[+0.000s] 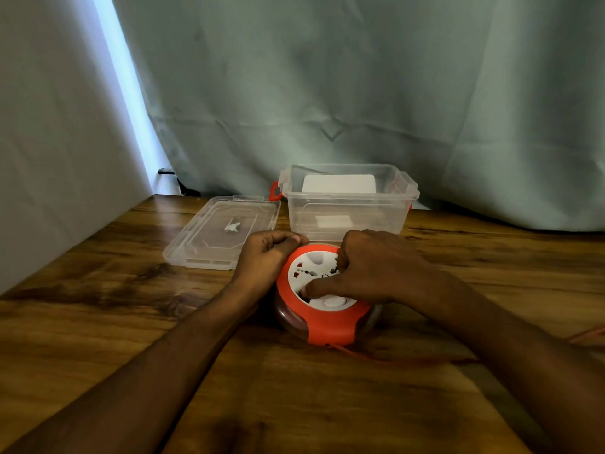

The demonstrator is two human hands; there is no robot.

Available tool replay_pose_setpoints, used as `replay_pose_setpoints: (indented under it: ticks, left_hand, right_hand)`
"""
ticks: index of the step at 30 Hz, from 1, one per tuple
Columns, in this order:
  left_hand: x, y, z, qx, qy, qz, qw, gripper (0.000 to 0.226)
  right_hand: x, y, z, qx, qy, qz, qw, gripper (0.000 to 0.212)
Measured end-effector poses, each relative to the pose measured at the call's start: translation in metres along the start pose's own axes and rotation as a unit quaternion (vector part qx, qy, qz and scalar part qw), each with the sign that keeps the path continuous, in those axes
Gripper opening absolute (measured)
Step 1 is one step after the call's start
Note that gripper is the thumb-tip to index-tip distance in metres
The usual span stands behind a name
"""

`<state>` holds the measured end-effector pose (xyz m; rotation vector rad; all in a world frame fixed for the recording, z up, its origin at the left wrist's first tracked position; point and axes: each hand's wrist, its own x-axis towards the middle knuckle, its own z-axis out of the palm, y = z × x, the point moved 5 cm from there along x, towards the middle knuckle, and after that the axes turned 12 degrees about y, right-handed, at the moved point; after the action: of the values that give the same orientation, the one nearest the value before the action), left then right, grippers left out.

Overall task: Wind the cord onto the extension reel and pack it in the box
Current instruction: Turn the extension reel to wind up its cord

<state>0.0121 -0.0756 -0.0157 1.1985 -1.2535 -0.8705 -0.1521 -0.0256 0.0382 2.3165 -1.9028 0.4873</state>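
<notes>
A round extension reel (327, 322), orange with a white socket face, lies flat on the wooden table. My left hand (265, 257) grips its far left rim. Over the white face, my right hand (376, 267) has its fingers curled and its thumb tip pushed into a recess of the face. An orange cord (393, 358) leaves the reel's near side and trails right, passing under my right forearm. Behind the reel stands the clear plastic box (350, 211), open, with orange latches.
The box's clear lid (222, 234) lies flat to the left of the box. A white object (339, 184) shows through the box at its back. A grey-green curtain hangs behind the table, and a pale wall runs along the left.
</notes>
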Motion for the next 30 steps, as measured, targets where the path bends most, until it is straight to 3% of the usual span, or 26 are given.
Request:
replay_pose_setpoints:
  ticks: [5,10,11,14,18,26,30]
  left_hand:
    - [0.000,0.001,0.000,-0.001,0.004,0.003,1.000,0.022]
    - [-0.001,0.004,0.000,0.001,0.002,0.007,1.000,0.022]
    - [-0.002,0.004,0.000,0.004,0.002,0.010,1.000,0.022]
    - [-0.002,0.004,0.000,0.003,0.001,0.008,1.000,0.022]
    - [-0.002,0.004,0.000,-0.004,-0.001,0.003,1.000,0.022]
    - [-0.002,0.002,0.001,-0.001,-0.003,0.003,1.000,0.022]
    - [-0.003,0.003,0.001,0.003,0.002,-0.002,1.000,0.022]
  right_hand:
    - [0.000,-0.002,-0.003,-0.012,-0.009,-0.056,0.998,0.071]
    - [-0.001,-0.009,-0.025,0.021,-0.001,-0.219,0.976,0.019]
    - [-0.002,-0.010,-0.027,0.031,-0.021,-0.230,0.972,0.024]
    - [-0.003,-0.006,-0.028,0.038,-0.071,-0.216,0.973,0.053]
    - [-0.004,-0.001,-0.028,0.025,-0.077,-0.205,0.975,0.064]
    - [-0.003,0.002,-0.028,0.009,-0.060,-0.210,0.976,0.052]
    - [-0.003,0.001,-0.026,-0.021,-0.059,-0.225,0.972,0.026]
